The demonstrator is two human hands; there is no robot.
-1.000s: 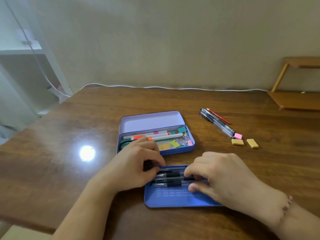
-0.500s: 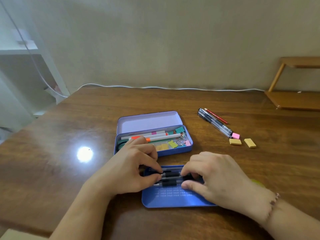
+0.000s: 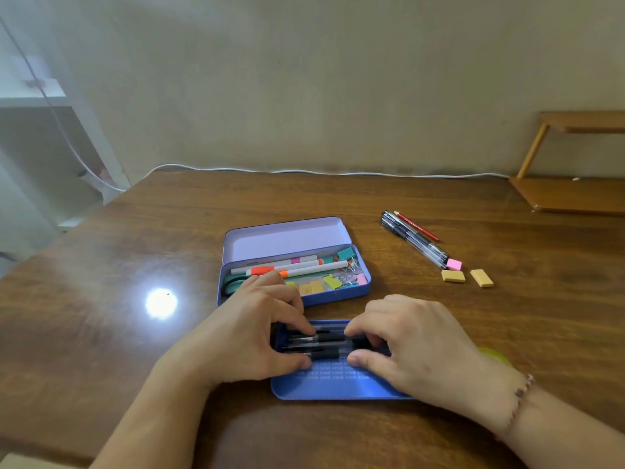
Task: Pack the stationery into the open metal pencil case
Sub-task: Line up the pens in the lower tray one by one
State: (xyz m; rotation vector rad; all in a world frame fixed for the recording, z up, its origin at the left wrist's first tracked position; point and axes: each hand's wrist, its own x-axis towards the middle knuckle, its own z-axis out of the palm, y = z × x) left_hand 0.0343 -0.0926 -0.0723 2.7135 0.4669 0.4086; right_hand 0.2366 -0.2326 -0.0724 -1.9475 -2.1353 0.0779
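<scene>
A blue metal tray (image 3: 338, 387) lies flat at the near edge of the table, with several black pens (image 3: 329, 343) bundled side by side across its far half. My left hand (image 3: 250, 336) pinches the bundle's left end between thumb and fingers. My right hand (image 3: 416, 346) pinches the right end in the same way and hides the tray's right side. Just beyond stands the open purple pencil case (image 3: 338, 296), its lid (image 3: 287, 238) tilted back, holding white markers, a teal item, coloured sticky tabs and binder clips.
To the right lie more black pens (image 3: 414, 240), a red pencil (image 3: 417, 226), a pink eraser (image 3: 454, 264) and two yellow erasers (image 3: 453, 276). A wooden shelf (image 3: 575, 194) stands at the far right. A white cable (image 3: 304, 170) runs along the wall.
Both hands have closed tighter on the ends of the pen bundle and squared it up on the tray. The rest of the table is unchanged.
</scene>
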